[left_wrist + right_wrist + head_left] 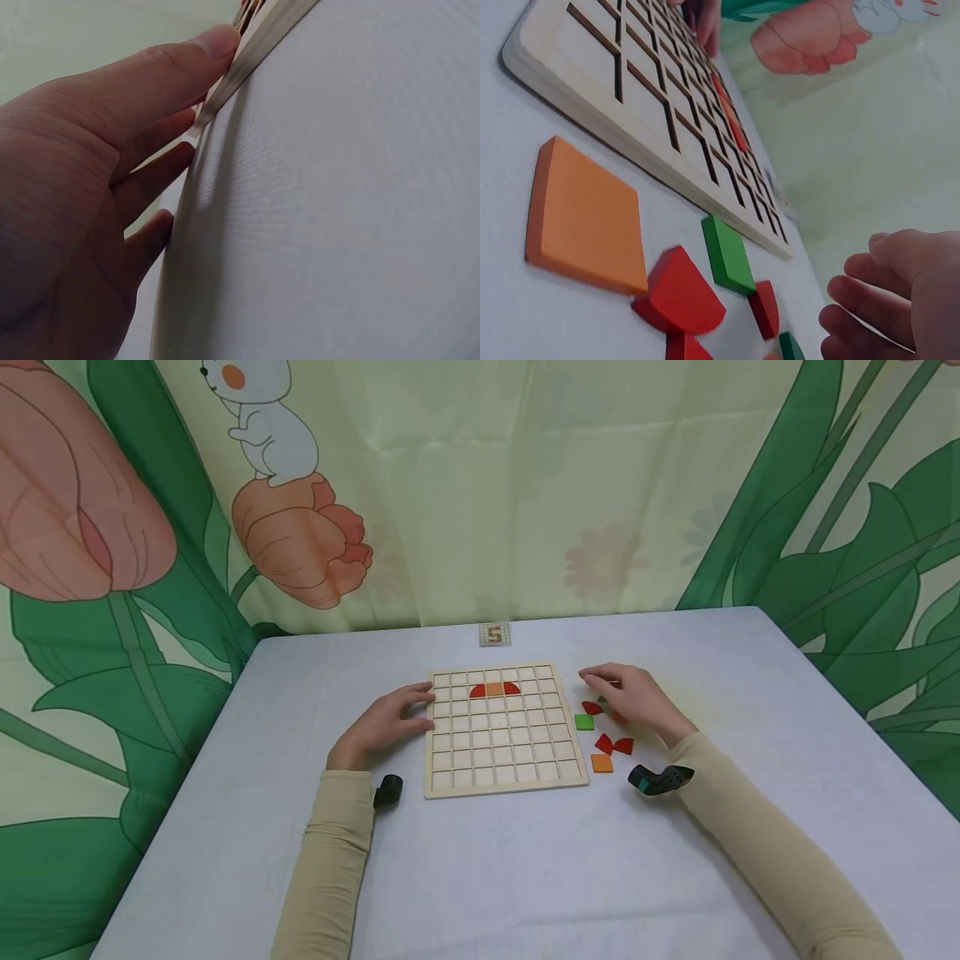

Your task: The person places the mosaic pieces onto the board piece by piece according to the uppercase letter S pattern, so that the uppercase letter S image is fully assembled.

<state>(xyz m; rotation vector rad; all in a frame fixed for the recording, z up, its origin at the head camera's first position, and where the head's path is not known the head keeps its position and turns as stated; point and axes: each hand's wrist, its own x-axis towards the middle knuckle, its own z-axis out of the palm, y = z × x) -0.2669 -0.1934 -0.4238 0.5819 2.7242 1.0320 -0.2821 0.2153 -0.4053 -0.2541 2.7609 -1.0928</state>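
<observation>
A wooden grid board lies mid-table. Near its far edge, an orange square tile sits in a cell between two red rounded tiles. My left hand rests against the board's left edge, with thumb and fingertips along the rim and fingers fairly straight. To the right of the board, my right hand hovers above loose tiles, its fingers loosely bent; nothing shows between them in the right wrist view. Beneath and beside it lie a green square tile, several red tiles, and a darker green piece partly hidden.
An orange square tile lies closest to the near right corner of the board. Behind the board is a small card with a gridded pattern. A printed curtain hangs along the table's far edge. Each wrist wears a black camera.
</observation>
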